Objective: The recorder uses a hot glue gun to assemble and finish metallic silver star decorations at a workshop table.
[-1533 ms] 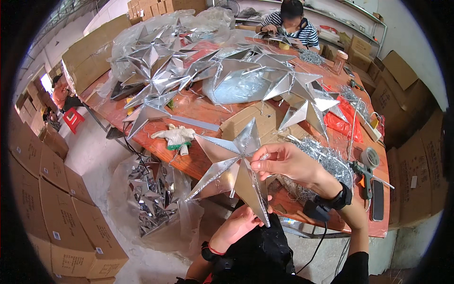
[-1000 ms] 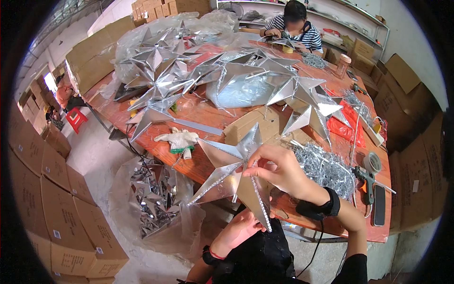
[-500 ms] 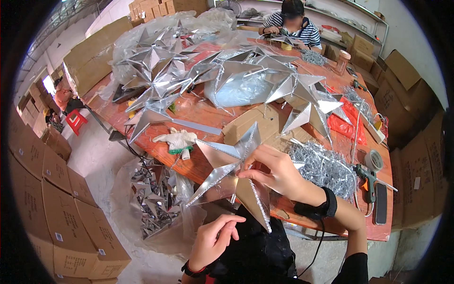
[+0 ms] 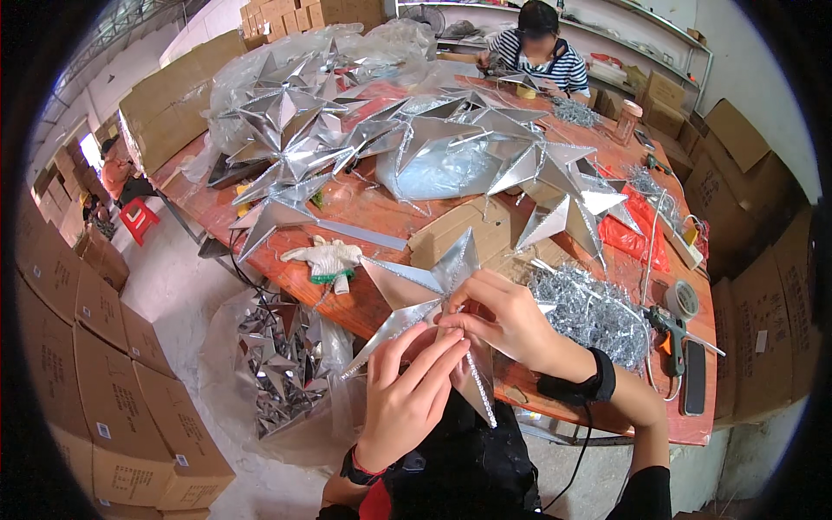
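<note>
A silver foil star (image 4: 399,284) with sparkly trim along its ridges stands tilted in front of me at the table's near edge. My right hand (image 4: 507,319) is closed at the star's middle, thumb and fingertips pinched on it from the right. From the lower left my left hand (image 4: 407,394) reaches over the lower points, its fingers held together and their tips meeting the right fingertips at the centre. Both hands hide the star's middle, and any small piece between the fingertips cannot be made out. One trimmed lower point shows below the hands.
Silver tinsel (image 4: 594,312) lies right of the star, with a glue gun (image 4: 669,342), tape roll (image 4: 682,299) and phone (image 4: 694,378) beyond. A white glove (image 4: 325,257) lies left. More stars (image 4: 290,130) cover the far table; a bag of silver pieces (image 4: 282,364) stands below. A co-worker (image 4: 542,48) sits opposite.
My left hand has risen from below the star onto its middle, beside the right fingertips. The right hand and the star have barely moved. The co-worker opposite has shifted slightly.
</note>
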The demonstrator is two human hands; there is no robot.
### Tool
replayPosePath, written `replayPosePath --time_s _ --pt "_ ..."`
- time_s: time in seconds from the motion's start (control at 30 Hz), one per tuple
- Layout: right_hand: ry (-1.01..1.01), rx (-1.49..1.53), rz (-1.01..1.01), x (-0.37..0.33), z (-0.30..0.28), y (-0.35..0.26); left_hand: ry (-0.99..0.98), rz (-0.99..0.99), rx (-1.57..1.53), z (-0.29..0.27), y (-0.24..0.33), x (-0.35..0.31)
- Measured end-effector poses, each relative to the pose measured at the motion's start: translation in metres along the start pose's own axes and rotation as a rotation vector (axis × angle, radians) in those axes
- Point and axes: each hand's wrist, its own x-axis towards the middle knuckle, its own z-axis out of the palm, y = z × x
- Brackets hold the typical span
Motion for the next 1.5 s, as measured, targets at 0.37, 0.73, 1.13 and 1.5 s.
replayPosePath --time_s 0.37,0.73,1.13,1.5 --pt "-0.032 0.096 0.081 0.002 -0.003 0.000 -0.030 -0.025 0.050 0.003 0.000 -0.003" --pt "0.055 0.036 0.070 0.002 0.001 0.000 -0.009 -0.058 0.089 0.002 0.007 -0.002" --pt "0.112 0.001 0.086 0.002 0.007 -0.001 -0.039 -0.087 0.080 0.002 0.006 0.008" --pt "0.016 -0.098 -0.018 -0.011 -0.005 -0.006 -0.043 -0.089 0.064 0.002 0.004 0.009"
